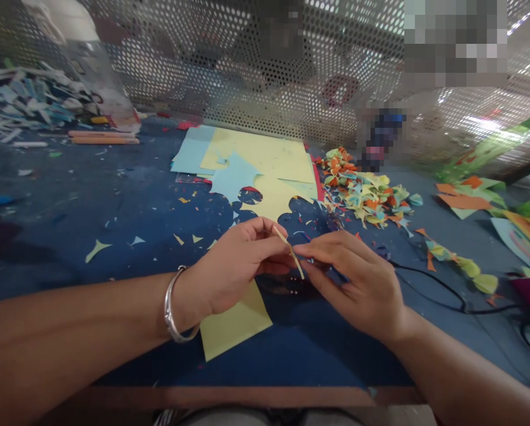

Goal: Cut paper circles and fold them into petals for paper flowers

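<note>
Between my two hands is a small yellow paper piece [295,258], seen nearly edge-on. My left hand [242,257], with a silver bangle at the wrist, pinches it from the left. My right hand [358,275] has its thumb and fingertips closed on the paper's right side. Below my left hand lies a yellow paper sheet [236,325], partly covered by it. Beyond my hands, a light blue sheet with rounded cut-outs [233,176] rests over larger yellow sheets [265,151]. A dark thing under my hands is mostly hidden.
Folded paper pieces [375,198] are heaped at the right, near a black cord [429,290]. A clear bottle [100,83], paper strips [25,100] and orange sticks [104,138] are at the back left. A perforated metal screen [194,59] borders the blue table [127,236].
</note>
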The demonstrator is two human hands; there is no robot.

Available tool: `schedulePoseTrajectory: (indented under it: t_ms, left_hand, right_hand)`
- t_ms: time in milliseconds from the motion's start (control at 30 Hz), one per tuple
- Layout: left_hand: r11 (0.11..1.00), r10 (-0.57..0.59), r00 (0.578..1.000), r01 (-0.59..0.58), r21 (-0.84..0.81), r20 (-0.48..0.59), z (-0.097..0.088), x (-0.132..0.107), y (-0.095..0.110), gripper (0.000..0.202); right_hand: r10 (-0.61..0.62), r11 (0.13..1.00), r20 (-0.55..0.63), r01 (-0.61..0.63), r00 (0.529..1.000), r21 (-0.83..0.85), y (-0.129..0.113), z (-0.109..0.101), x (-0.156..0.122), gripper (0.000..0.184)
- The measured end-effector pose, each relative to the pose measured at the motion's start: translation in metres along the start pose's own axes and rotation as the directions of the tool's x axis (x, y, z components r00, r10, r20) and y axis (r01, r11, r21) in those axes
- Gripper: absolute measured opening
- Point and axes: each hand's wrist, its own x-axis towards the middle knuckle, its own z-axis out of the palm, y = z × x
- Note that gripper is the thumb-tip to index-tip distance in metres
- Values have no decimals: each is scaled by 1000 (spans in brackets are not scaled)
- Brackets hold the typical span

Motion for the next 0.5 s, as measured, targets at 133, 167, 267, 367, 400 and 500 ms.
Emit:
schedulePoseTrajectory:
  t_ms: [133,167,267,367,400,500]
  left_hand:
    - [999,42,999,-42,22,-3,1,0,0,13]
    - [998,52,999,-52,25,-6,1,1,0,13]
    - [997,67,998,-67,35,-13,1,1,-1,13]
    - [997,65,998,-65,50,8,2,2,-4,14]
    - [996,63,998,-64,65,19,2,1,-5,14]
    - [982,49,997,-60,178,62,2,1,-6,11]
  right_hand:
    - [-28,999,39,29,999,-18,1,-1,-2,31]
    - [-27,999,48,28,998,-24,0,-2,-2,31]
    - [-38,999,60,40,997,-34,-2,-2,-2,28]
    - [-54,998,57,55,997,-19,-3,-2,-2,25]
    - [-55,998,48,55,997,-5,-3,-2,-2,24]
    - [-27,999,11,27,1000,35,-4,-3,-1,21]
